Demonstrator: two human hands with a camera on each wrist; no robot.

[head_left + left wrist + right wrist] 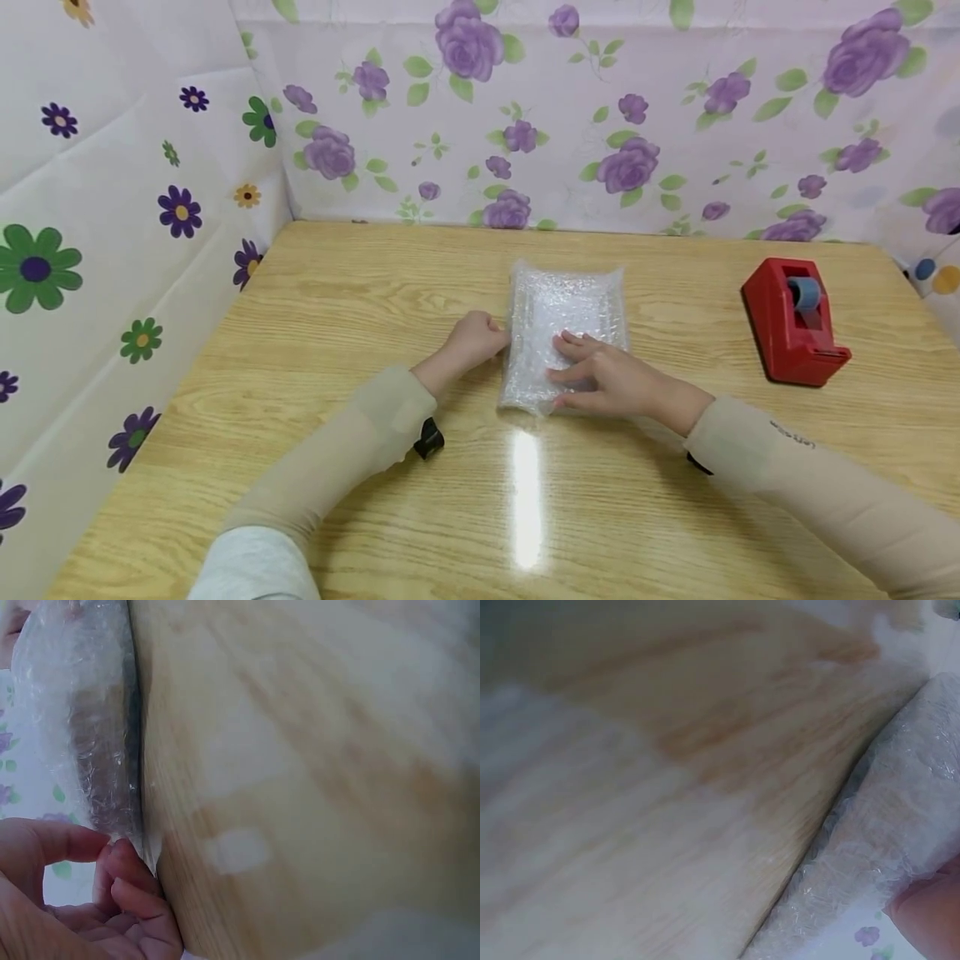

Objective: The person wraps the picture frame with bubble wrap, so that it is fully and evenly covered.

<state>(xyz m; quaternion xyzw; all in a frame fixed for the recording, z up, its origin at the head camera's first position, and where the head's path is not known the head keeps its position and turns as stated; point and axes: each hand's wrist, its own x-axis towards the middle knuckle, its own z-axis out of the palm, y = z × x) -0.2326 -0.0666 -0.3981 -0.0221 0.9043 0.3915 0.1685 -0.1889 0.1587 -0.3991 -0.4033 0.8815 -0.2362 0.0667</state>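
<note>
A flat package in clear bubble wrap lies on the wooden table, its contents too veiled to make out. At its left edge is my left hand, fingers curled, with thumb and forefinger pinching the wrap's edge. The left wrist view shows that fingertip pinch beside the wrap. My right hand rests on the lower right part of the package, fingers spread over the top. In the right wrist view only part of a finger shows, against the crinkled wrap.
A red tape dispenser with a roll of bluish tape stands at the table's right side. Flowered cloth hangs behind the table and along its left side.
</note>
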